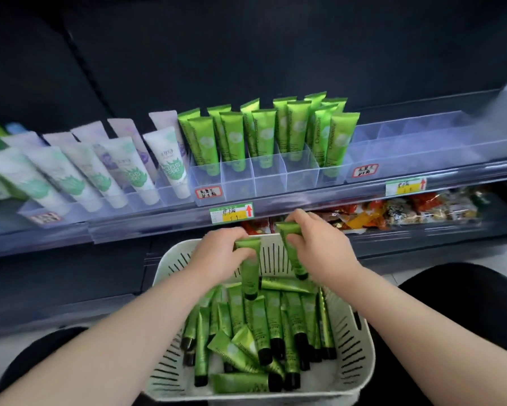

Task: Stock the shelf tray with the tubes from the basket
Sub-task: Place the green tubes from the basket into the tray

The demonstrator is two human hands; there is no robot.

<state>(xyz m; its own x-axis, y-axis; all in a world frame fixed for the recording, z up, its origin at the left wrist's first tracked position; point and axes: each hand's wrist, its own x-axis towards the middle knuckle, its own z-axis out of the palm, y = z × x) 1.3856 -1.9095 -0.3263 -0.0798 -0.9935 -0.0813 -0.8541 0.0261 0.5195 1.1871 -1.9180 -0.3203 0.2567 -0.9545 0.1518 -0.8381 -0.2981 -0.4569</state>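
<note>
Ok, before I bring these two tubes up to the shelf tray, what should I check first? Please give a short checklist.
1. Left hand grips first tube: ok.
2. Right hand grips second tube: ok.
3. Both held cap down, like the stocked tubes: ok.
4. Shelf tray has free front compartments: ok.
5. Basket holds spare tubes: ok.
6. Tray label matches product: cannot tell, unreadable.
</note>
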